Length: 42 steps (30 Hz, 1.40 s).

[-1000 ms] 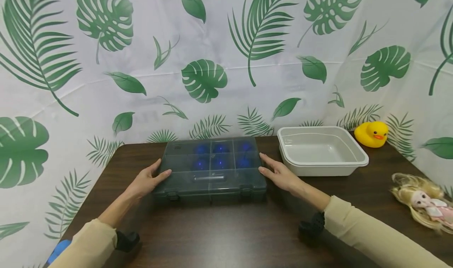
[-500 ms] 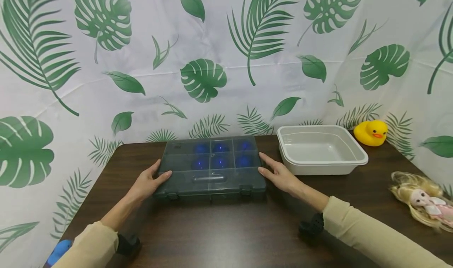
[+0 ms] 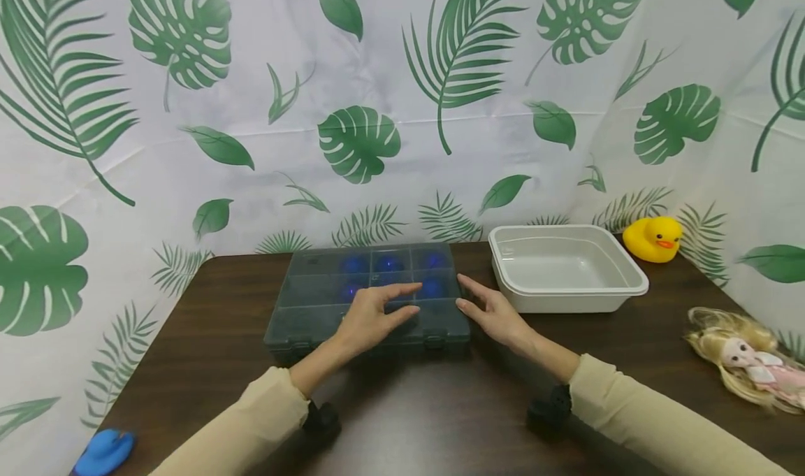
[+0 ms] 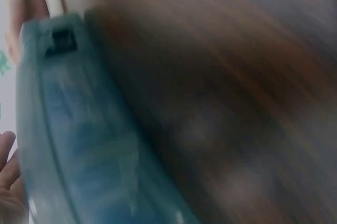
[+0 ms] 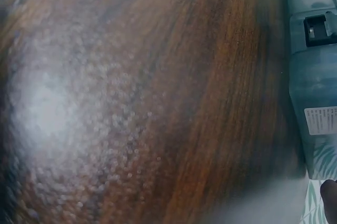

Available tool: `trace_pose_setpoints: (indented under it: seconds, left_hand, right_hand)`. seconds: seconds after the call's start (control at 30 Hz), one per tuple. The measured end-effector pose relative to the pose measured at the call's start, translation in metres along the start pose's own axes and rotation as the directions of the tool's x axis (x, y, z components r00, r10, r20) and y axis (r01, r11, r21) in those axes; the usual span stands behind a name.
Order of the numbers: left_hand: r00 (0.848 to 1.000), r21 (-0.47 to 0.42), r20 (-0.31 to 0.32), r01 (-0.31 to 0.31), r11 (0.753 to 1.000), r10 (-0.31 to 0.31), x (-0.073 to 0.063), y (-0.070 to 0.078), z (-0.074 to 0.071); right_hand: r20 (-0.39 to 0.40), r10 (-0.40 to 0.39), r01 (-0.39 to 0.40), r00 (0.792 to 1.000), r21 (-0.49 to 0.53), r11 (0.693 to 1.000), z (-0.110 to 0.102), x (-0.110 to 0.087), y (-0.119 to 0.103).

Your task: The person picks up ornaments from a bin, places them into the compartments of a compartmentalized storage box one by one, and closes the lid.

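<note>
A dark translucent organizer case (image 3: 308, 294) lies flat on the table with its lid down. Several round blue things (image 3: 389, 261) show through the lid's compartments. Over the case's front middle hovers my left hand (image 3: 371, 315), thumb and fingers spread apart with nothing between them. It covers part of the lid. At the case's right side is my right hand (image 3: 495, 315), fingers extended, fingertips at the side edge; whether they touch cannot be seen. The right wrist view shows the case's front wall (image 5: 310, 87) with a latch and a white label (image 5: 321, 120). Blur softens the left wrist view.
A white plastic basin (image 3: 569, 301) stands right of the case, close to my right hand. Behind it sits a yellow rubber duck (image 3: 653, 241). A blond doll (image 3: 748, 357) lies at the right edge, and a blue toy duck (image 3: 103, 452) at the near left.
My left hand has left the case's left side and moved right, over its front middle. The right hand stays at the right side. The case has hardly moved.
</note>
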<state>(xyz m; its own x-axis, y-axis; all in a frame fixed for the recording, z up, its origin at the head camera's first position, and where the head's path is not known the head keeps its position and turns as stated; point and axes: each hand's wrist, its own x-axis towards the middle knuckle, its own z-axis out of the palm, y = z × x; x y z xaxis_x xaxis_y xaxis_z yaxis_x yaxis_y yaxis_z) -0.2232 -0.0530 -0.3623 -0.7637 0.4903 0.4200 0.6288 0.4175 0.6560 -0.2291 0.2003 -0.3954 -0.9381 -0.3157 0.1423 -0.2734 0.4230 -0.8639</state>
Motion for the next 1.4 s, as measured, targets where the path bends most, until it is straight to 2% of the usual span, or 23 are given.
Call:
trace_pose_setpoints:
  seconds: [0.1,0.2,0.33,0.47,0.53,0.57,0.6,0.63,0.7,0.77,0.8,0.87,1.0,1.1,1.4]
  left_hand:
    - [0.999,-0.026,0.029,-0.023,0.999,0.024,0.006,0.001,0.017]
    - [0.999,0.002,0.038,-0.038,0.999,0.038,0.007,-0.001,0.026]
    - [0.998,0.054,0.045,-0.043,0.998,0.040,0.007,-0.002,0.030]
    - [0.996,0.085,0.057,-0.066,0.994,0.062,0.009,-0.002,0.029]
    - [0.995,0.093,0.061,-0.084,0.992,0.079,0.010,-0.001,0.028]
    - [0.994,0.098,0.063,-0.092,0.991,0.086,0.010,-0.001,0.027]
    - [0.993,0.104,0.066,-0.100,0.990,0.094,0.011,-0.001,0.026]
    - [0.993,0.109,0.069,-0.106,0.988,0.099,0.011,-0.001,0.026]
    - [0.992,0.107,0.080,-0.107,0.988,0.098,0.011,-0.002,0.025]
    - [0.991,0.107,0.091,-0.108,0.988,0.099,0.011,-0.004,0.025]
    - [0.990,0.103,0.096,-0.110,0.989,0.100,0.011,-0.004,0.026]
    - [0.990,0.094,0.104,-0.108,0.990,0.098,0.011,-0.006,0.027]
    - [0.989,0.086,0.110,-0.109,0.990,0.099,0.010,-0.008,0.028]
    - [0.989,0.082,0.112,-0.108,0.991,0.099,0.010,-0.008,0.028]
    - [0.988,0.081,0.095,-0.126,0.989,0.119,0.009,-0.009,0.029]
  right_hand:
    - [-0.017,0.000,0.000,1.000,0.001,1.000,0.004,0.000,0.002]
    - [-0.038,-0.010,0.010,0.999,0.005,1.000,0.006,0.000,0.004]
    - [-0.075,-0.024,0.023,0.997,-0.004,1.000,0.006,-0.005,0.002]
    - [-0.174,-0.001,-0.001,0.985,-0.009,1.000,0.009,-0.022,-0.005]
    - [-0.226,0.061,-0.038,0.972,0.104,0.994,0.011,-0.034,-0.008]
    - [-0.245,0.114,-0.069,0.963,0.183,0.981,0.013,-0.040,-0.010]
    - [-0.254,0.177,-0.103,0.951,0.280,0.955,0.015,-0.047,-0.011]
    - [-0.250,0.246,-0.138,0.936,0.382,0.914,0.016,-0.053,-0.013]
    - [-0.212,0.381,-0.201,0.900,0.575,0.793,0.021,-0.065,-0.017]
    - [-0.153,0.478,-0.262,0.865,0.673,0.691,0.026,-0.075,-0.021]
    - [-0.117,0.506,-0.286,0.855,0.707,0.647,0.029,-0.078,-0.023]
    - [-0.047,0.525,-0.323,0.850,0.741,0.589,0.035,-0.083,-0.026]
    - [0.054,0.494,-0.345,0.868,0.781,0.521,0.051,-0.083,-0.032]
    - [0.086,0.477,-0.347,0.875,0.797,0.494,0.063,-0.080,-0.037]
    - [0.042,0.484,-0.273,0.874,0.866,0.419,0.089,-0.073,-0.041]
